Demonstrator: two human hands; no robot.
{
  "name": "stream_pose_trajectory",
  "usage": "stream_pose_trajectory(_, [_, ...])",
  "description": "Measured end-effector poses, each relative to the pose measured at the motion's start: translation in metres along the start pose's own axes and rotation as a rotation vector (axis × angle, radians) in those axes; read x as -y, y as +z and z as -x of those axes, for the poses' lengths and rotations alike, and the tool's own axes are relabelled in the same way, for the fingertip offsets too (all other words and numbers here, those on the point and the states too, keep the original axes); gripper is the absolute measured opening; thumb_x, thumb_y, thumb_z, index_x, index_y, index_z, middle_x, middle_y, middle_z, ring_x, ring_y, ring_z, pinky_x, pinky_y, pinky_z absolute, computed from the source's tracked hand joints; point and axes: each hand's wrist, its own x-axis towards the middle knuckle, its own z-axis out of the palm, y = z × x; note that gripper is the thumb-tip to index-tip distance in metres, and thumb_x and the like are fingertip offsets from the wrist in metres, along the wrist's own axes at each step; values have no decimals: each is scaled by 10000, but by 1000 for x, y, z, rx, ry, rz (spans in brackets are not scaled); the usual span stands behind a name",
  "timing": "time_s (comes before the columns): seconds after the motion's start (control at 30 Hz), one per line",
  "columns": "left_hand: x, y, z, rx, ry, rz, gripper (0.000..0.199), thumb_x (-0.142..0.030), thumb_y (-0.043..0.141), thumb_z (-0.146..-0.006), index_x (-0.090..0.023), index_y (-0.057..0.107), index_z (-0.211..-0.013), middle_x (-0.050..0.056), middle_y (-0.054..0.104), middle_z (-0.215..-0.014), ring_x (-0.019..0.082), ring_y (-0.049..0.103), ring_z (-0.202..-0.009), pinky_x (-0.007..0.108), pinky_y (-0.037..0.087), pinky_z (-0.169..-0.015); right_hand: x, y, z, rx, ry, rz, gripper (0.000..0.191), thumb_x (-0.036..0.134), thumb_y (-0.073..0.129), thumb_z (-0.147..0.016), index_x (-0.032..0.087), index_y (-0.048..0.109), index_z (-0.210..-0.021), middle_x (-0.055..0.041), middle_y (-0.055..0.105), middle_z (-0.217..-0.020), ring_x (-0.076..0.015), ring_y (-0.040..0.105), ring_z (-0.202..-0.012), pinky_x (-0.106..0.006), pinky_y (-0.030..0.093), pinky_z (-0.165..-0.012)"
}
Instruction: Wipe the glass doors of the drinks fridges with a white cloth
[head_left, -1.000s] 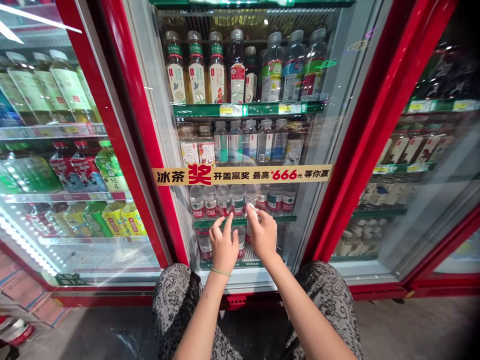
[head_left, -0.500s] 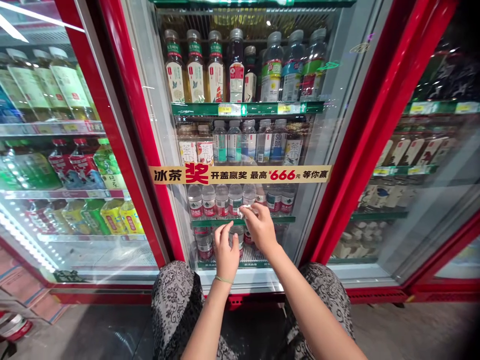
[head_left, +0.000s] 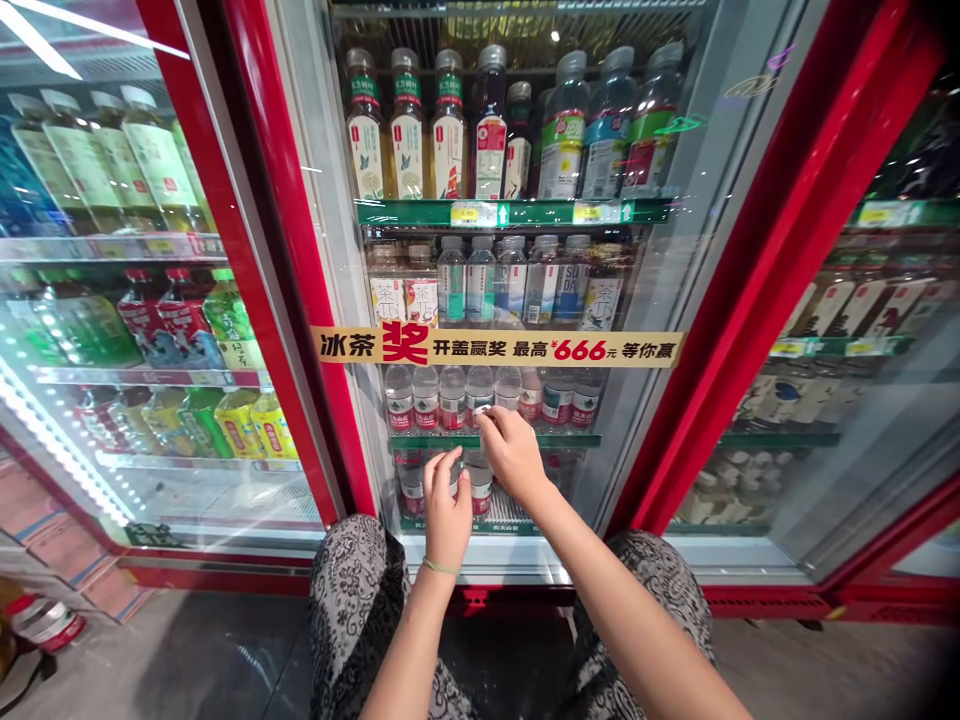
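My right hand (head_left: 514, 455) pinches a small crumpled white tissue (head_left: 481, 409) in front of the closed glass door (head_left: 495, 395) of a drinks fridge. Most of the tissue is hidden by the fingers. Lower and to the left, my left hand (head_left: 448, 510) is raised near the glass, its fingers loosely curved and apart, holding nothing. I cannot tell whether either hand touches the pane. Behind the glass, water bottles (head_left: 452, 400) with red and white labels stand in a row. Above my hands, a yellow promotional strip (head_left: 495, 347) crosses the door.
Red-framed fridges with more bottles stand on both sides, and a red door frame (head_left: 750, 270) rises on the right. My knees (head_left: 352, 590) are close to the fridge base. Pink cartons (head_left: 67, 545) and a red-and-white wrapped pack (head_left: 46, 622) are on the floor at left.
The view has shifted slightly, so the fridge appears a little further right. My right hand has moved slightly up the glass, and less of the tissue shows. The left hand stays loosely curved.
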Motion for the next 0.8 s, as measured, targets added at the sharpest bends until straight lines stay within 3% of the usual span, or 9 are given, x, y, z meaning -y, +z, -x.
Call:
stream_pose_trajectory(0.2, [3, -2, 1, 7, -31, 12, 302, -284, 496, -994, -265, 645, -1256, 91, 594, -1250, 220, 596, -1197, 436, 487, -1097, 0, 2, -1, -150, 230, -10, 415, 194, 402, -1003, 202, 539, -1395, -156, 591, -1270, -265, 539, -1112, -412, 486, -927])
stream_pose_trajectory(0.27, [4, 0, -1, 28, -39, 32, 288, -274, 503, -982, -252, 655, -1226, 93, 616, -1227, 225, 604, -1192, 438, 493, -1091, 6, 4, -1, -72, 164, -2, 433, 184, 428, -995, 204, 537, -1413, -162, 593, -1321, -267, 540, -1117, -410, 476, -930])
stream_pose_trajectory(0.33, [5, 0, -5, 44, -48, 46, 287, -270, 512, -973, -243, 654, -1220, 94, 635, -1210, 223, 623, -1164, 433, 511, -1068, 11, 6, 7, 44, 9, 21, 446, 169, 475, -981, 207, 545, -1420, -146, 612, -1351, -259, 537, -1122, -398, 458, -935])
stream_pose_trajectory(0.4, [3, -2, -8, 69, -56, 62, 293, -282, 512, -977, -246, 647, -1234, 90, 648, -1212, 209, 645, -1119, 417, 531, -1036, 14, 6, 19, 32, -57, 28, 468, 194, 533, -970, 212, 542, -1437, -133, 624, -1361, -255, 521, -1153, -395, 433, -959])
stream_pose_trajectory(0.57, [-3, -7, -12, 108, -111, 158, 293, -330, 513, -992, -245, 647, -1239, 93, 671, -1257, 185, 673, -1078, 373, 567, -961, 11, 1, 32, -56, 165, 69, 559, 199, 542, -973, 253, 469, -1525, -128, 603, -1394, -276, 480, -1216, -419, 407, -1011])
stream_pose_trajectory(0.8, [-2, -8, -8, 61, -145, 184, 275, -355, 519, -999, -232, 655, -1204, 96, 691, -1242, 190, 682, -1084, 359, 585, -928, 10, 5, 32, -103, 111, -63, 446, 197, 607, -923, 218, 607, -1368, -115, 683, -1191, -236, 560, -979, -356, 501, -860])
